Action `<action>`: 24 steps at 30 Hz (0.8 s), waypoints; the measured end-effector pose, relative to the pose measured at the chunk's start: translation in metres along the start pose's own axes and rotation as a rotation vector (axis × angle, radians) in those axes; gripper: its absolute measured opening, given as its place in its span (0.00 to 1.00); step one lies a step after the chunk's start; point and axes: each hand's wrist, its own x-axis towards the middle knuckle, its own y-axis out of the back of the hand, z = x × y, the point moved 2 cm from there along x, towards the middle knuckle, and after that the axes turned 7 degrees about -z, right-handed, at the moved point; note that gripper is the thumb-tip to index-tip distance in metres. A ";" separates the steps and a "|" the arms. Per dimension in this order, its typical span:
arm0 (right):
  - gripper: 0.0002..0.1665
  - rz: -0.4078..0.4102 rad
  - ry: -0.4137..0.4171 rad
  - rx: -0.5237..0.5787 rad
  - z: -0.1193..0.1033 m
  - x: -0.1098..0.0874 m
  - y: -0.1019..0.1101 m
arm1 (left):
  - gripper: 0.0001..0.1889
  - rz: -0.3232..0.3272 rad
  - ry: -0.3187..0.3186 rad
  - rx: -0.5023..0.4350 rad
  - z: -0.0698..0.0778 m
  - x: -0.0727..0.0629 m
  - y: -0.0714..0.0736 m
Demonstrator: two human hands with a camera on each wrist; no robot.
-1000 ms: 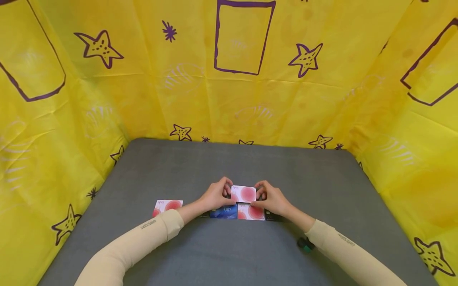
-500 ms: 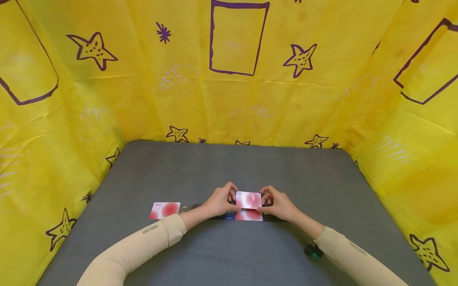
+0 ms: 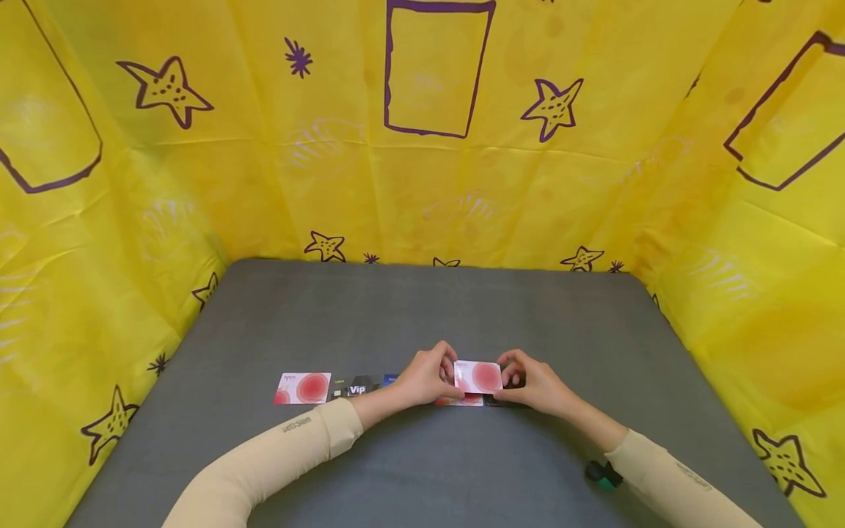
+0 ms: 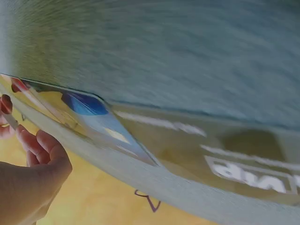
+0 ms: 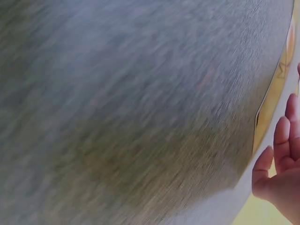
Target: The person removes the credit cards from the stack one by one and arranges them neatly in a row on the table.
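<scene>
A white-and-pink card (image 3: 478,377) with a red circle is held up by its two short ends, just above a row of cards. My left hand (image 3: 428,375) pinches its left end between thumb and fingers. At the right end, my right hand (image 3: 538,383) pinches it too. Below it, a similar pink card (image 3: 462,401) and a dark card (image 3: 491,400) lie partly hidden. Farther left are another pink card (image 3: 302,388), a black VIP card (image 3: 357,389) and a blue card (image 3: 389,380), mostly behind my left hand. Whether I hold one card or several, I cannot tell.
The cards lie on a grey table (image 3: 409,308). Yellow cloth (image 3: 436,176) with purple drawings encloses its back and sides. A dark-and-green object (image 3: 604,475) sits against the right forearm.
Both hands have moved right with the held card, from above the blue and pink cards toward the dark card. The black VIP card at the left now shows beside the left forearm.
</scene>
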 end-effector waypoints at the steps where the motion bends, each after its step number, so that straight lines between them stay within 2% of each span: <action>1: 0.31 -0.001 -0.001 0.002 0.001 -0.002 0.002 | 0.27 -0.005 0.000 -0.007 0.002 0.001 -0.002; 6: 0.31 -0.006 -0.005 0.000 0.009 -0.013 0.008 | 0.27 -0.025 0.010 -0.033 0.008 0.007 -0.012; 14: 0.31 -0.006 -0.038 0.011 0.021 -0.029 0.022 | 0.27 -0.033 -0.003 0.010 0.019 0.022 -0.027; 20: 0.31 -0.010 -0.046 0.030 0.028 -0.037 0.033 | 0.27 -0.032 0.030 0.033 0.025 0.034 -0.038; 24: 0.30 -0.002 -0.058 0.030 0.022 -0.044 0.040 | 0.27 -0.034 0.031 0.052 0.030 0.042 -0.046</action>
